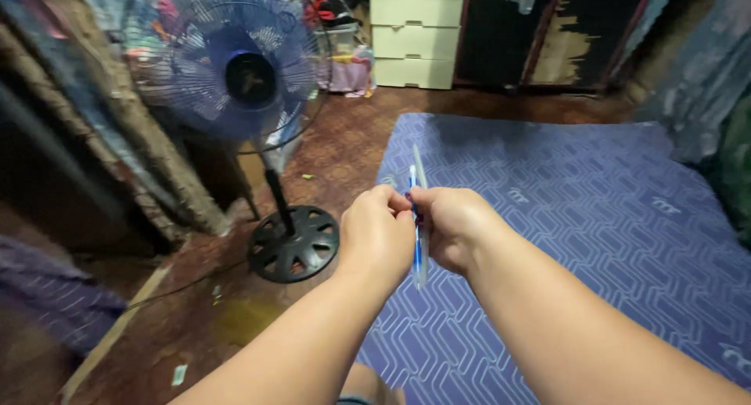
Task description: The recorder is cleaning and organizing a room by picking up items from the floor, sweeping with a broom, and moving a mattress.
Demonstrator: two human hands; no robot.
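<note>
While both hands pinch the blue-and-clear pen [418, 241] upright above the purple mat's [594, 217] left edge, left hand [379, 237] and right hand [454, 229] clenched around its middle, its parts look joined, nothing set down.

Single head-worn view, looking down and forward, close over hands [415, 233], edges somewhat blurred

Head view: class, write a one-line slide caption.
Both hands, left hand and right hand, hold a blue-and-clear pen above a purple mattress.
</note>
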